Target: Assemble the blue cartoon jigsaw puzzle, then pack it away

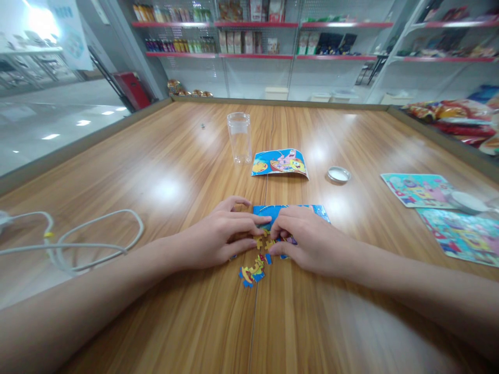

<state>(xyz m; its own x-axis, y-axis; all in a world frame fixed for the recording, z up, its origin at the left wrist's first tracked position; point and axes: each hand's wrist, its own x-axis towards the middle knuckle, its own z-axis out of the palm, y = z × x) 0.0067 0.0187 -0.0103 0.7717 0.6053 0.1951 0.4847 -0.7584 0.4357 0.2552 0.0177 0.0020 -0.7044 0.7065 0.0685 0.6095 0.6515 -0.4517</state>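
Observation:
A partly built blue jigsaw puzzle (pixel 307 212) lies on the wooden table (pixel 156 171) in front of me. My left hand (pixel 218 236) rests at its left edge, fingers stretched along the puzzle and pressing on it. My right hand (pixel 307 241) lies over the puzzle's middle, its fingertips pinched on a small yellow piece (pixel 266 241) between both hands. A cluster of loose joined pieces (pixel 252 271) sits just below my hands. A colourful picture card (pixel 279 162) lies farther back.
A clear plastic jar (pixel 239 137) stands behind the card, its white lid (pixel 339 174) lying to the right. Two finished puzzle sheets (pixel 448 218) sit at the right edge. A white cable (pixel 78 244) loops at the left. Shelves with goods (pixel 253 31) line the back wall.

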